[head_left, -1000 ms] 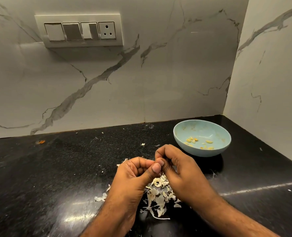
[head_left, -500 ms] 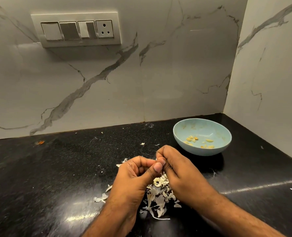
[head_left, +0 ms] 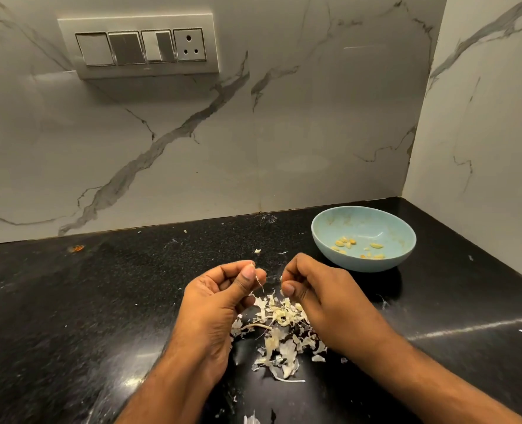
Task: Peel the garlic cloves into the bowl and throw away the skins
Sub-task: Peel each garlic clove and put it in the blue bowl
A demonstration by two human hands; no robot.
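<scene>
On the black granite counter (head_left: 70,301) by the marble corner, left hand (head_left: 220,298) pinches a skin strand (head_left: 258,281), right hand (head_left: 311,289) pinches something hidden—flakes may drift from the skins (head_left: 279,335) toward the blue bowl (head_left: 324,240) of peeled cloves (head_left: 345,242).

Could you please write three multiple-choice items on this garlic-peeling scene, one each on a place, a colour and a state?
1. Where does the bowl stand?
A. Back right of the counter, near the wall corner
B. Front left of the counter
C. Under the switch panel

2. What colour is the bowl?
A. Red
B. Light blue
C. Black

3. What is the left hand doing?
A. Lying flat on the counter
B. Reaching into the bowl
C. Pinching a thin strip of skin

Answers: 1 A, it sits by the corner beyond the right hand. 2 B, its wall is pale blue. 3 C, thumb and fingers pinch a strip above the pile of skins.
</scene>
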